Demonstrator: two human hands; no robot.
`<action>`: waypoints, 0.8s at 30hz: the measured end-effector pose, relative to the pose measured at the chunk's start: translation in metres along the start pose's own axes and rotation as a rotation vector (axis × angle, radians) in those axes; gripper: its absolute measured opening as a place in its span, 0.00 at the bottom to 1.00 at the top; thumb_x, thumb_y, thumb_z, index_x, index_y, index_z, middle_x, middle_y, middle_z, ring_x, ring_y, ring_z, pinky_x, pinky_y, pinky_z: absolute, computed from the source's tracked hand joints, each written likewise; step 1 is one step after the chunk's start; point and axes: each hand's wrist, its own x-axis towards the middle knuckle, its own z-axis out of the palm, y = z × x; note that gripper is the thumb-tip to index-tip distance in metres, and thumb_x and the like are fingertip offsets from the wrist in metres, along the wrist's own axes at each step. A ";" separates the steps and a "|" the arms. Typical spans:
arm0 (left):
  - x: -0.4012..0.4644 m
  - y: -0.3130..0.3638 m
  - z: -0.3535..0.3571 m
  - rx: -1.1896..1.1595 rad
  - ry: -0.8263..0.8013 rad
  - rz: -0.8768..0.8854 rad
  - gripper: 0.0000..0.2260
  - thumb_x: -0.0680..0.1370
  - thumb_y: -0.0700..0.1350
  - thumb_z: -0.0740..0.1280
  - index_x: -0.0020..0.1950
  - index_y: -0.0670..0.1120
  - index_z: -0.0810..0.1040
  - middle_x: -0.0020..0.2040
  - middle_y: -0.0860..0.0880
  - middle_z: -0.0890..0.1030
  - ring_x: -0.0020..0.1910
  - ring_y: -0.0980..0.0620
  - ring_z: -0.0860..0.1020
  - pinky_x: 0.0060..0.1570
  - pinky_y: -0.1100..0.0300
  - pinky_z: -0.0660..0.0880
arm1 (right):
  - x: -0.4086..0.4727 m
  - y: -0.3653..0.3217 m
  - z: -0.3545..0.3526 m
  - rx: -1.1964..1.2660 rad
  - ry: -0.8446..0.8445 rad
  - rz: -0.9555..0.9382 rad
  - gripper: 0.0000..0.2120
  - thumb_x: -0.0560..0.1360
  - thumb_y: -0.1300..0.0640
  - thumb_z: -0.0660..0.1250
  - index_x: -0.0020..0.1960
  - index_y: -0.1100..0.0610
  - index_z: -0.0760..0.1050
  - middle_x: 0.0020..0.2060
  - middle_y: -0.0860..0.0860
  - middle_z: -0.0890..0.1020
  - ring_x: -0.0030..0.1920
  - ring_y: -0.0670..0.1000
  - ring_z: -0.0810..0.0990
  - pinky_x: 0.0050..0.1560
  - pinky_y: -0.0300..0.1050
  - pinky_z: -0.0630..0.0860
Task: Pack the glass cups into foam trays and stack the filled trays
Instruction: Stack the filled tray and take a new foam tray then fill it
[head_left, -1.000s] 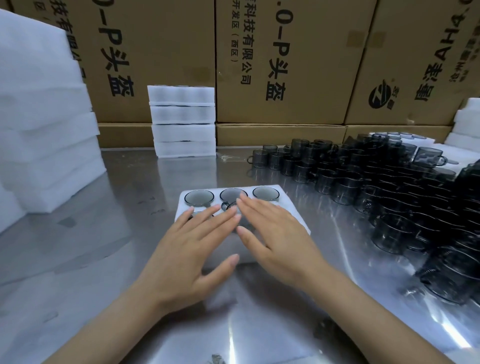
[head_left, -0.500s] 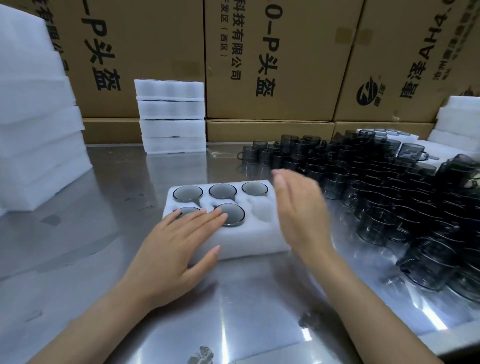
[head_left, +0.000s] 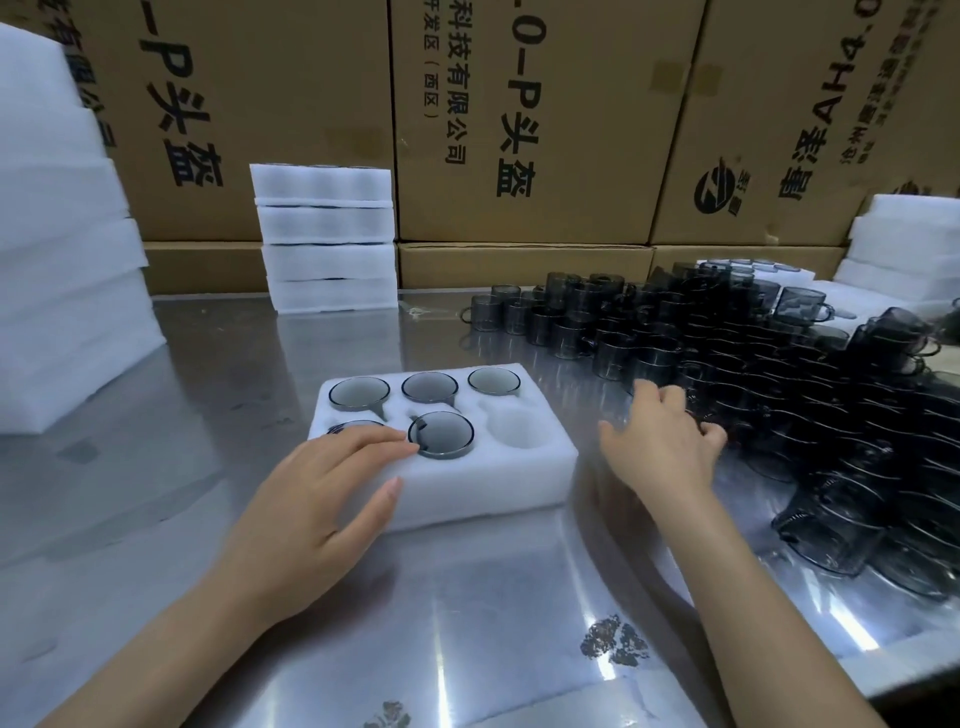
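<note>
Moved off the foam tray (head_left: 467, 483) since half a second back: right hand (head_left: 660, 447), now out at the near edge of the pile of smoky glass cups (head_left: 769, 374) on the right side of the steel table (head_left: 467, 613). Fingers curled down among the front cups, fingertips hidden behind the knuckles, so can't tell if anything is actually pinched yet. Thumb sticking out to the left, free of the tray.

Same spot as before for the left hand (head_left: 322, 493): lying flat on the tray's near-left corner, fingers straight and relaxed over the near-left pocket, tips right up against the rim of the near-middle cup (head_left: 440, 434), thumb down the front wall of the foam. Pressing, not gripping.

Tray itself sitting mid-table, six pockets. Back row full with three cups. Front row: one under the left fingers, mostly covered, one in the middle sitting a bit high and tilted, and the near-right pocket (head_left: 519, 428) bare white foam.

Further back, stack of four filled trays (head_left: 327, 239) against the cardboard cartons (head_left: 545, 119). Big pile of foam sheets (head_left: 57, 270) far left, a few more foam pieces (head_left: 904, 249) far right behind the cups.
</note>
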 end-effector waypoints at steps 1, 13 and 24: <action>0.000 -0.001 0.000 -0.008 0.000 -0.006 0.17 0.78 0.53 0.55 0.60 0.51 0.78 0.60 0.59 0.77 0.60 0.58 0.74 0.57 0.55 0.69 | -0.002 -0.003 -0.001 0.035 0.023 -0.032 0.24 0.77 0.49 0.62 0.70 0.56 0.61 0.65 0.55 0.67 0.59 0.56 0.74 0.66 0.54 0.57; 0.000 -0.003 0.000 -0.074 -0.002 -0.046 0.16 0.79 0.55 0.54 0.59 0.54 0.78 0.59 0.62 0.76 0.61 0.60 0.74 0.58 0.53 0.71 | -0.005 -0.004 -0.006 0.177 0.123 -0.156 0.08 0.77 0.57 0.63 0.55 0.52 0.72 0.46 0.47 0.81 0.51 0.52 0.78 0.67 0.50 0.57; 0.001 -0.002 0.000 -0.076 -0.009 -0.048 0.17 0.79 0.54 0.54 0.59 0.52 0.79 0.58 0.61 0.77 0.62 0.60 0.73 0.58 0.52 0.71 | -0.038 -0.047 -0.003 0.574 0.420 -0.740 0.14 0.71 0.56 0.71 0.56 0.56 0.81 0.37 0.49 0.80 0.37 0.53 0.79 0.42 0.50 0.76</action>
